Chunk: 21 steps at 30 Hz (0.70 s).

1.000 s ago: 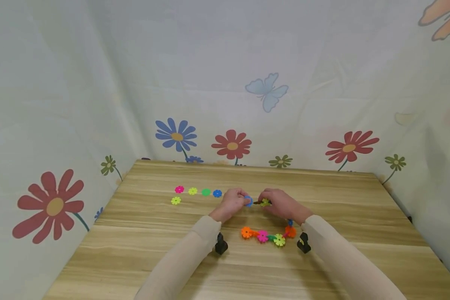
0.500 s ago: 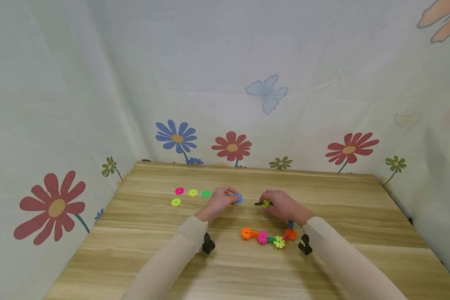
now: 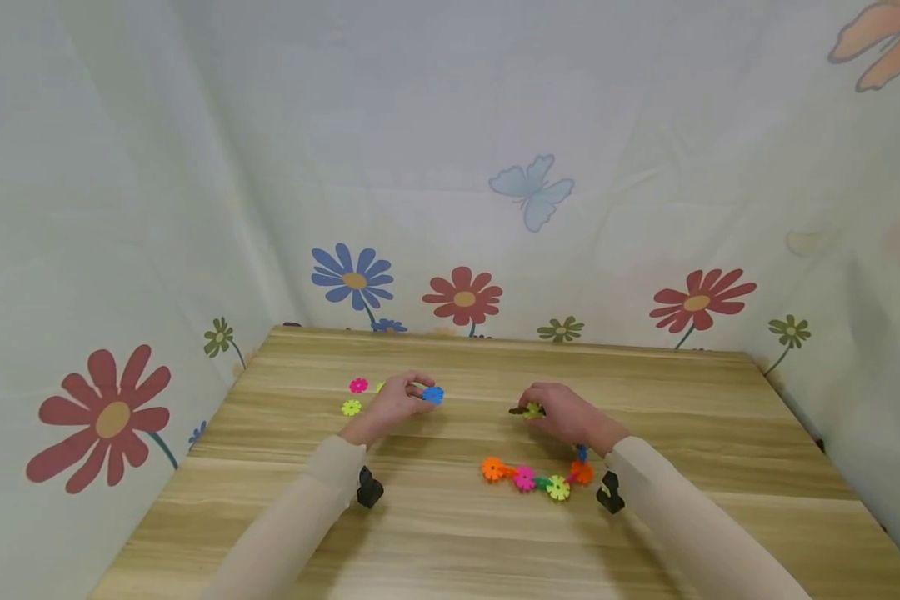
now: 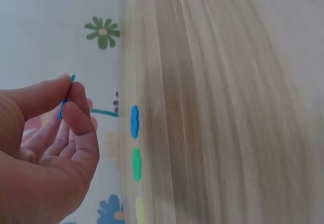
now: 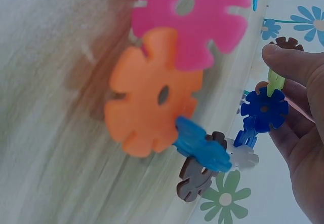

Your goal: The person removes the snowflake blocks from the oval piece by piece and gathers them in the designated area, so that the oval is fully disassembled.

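Note:
My left hand (image 3: 393, 403) pinches a blue flower-shaped interlocking disc (image 4: 66, 101) between thumb and fingertips, seen edge-on in the left wrist view. Another blue disc (image 4: 134, 121) lies on the table near it; the two overlap in the head view. My right hand (image 3: 566, 411) holds one end of a chain of linked discs (image 3: 525, 477), with a brown disc (image 5: 288, 44) and a yellow-green disc (image 5: 275, 79) at the fingertips. The chain hangs below the hand and curves leftward on the table through orange, pink and yellow discs. The right hand hides part of it.
Loose discs lie at the left: pink (image 3: 358, 385), yellow (image 3: 351, 407), and green (image 4: 136, 164), the last hidden behind the left hand in the head view. The wooden table (image 3: 450, 542) meets a flower-printed cloth backdrop (image 3: 420, 167) at the back.
My left hand has moved left with its blue disc, away from the right hand, to the row of loose discs. The right hand and chain stay almost in place.

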Available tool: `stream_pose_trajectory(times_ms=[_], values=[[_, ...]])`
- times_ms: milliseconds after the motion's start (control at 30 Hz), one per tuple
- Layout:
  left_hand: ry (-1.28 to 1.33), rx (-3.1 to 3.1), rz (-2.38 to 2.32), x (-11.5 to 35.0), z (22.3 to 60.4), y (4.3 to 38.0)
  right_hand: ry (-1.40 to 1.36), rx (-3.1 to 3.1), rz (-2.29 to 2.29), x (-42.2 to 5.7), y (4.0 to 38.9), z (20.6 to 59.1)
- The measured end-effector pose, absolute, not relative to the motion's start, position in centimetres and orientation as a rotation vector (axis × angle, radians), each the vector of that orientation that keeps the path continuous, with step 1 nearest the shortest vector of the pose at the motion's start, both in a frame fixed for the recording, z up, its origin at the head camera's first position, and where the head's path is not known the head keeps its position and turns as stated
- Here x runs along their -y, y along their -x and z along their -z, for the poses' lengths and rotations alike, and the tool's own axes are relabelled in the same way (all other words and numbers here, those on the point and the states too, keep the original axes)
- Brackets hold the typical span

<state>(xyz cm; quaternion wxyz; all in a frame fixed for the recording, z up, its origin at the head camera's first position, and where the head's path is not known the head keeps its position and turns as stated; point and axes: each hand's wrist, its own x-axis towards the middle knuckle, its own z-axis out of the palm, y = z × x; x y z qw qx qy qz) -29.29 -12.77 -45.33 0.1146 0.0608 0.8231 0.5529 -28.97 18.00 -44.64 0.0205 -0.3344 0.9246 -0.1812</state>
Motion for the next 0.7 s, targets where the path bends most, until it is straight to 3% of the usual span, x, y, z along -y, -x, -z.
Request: stream_pose_trajectory(times_ms=[700], values=[[-0.108,-2.503,-1.546,17.8,45.0,29.8,1.074,-2.867,0.569,-18.2,28.9,44.3]])
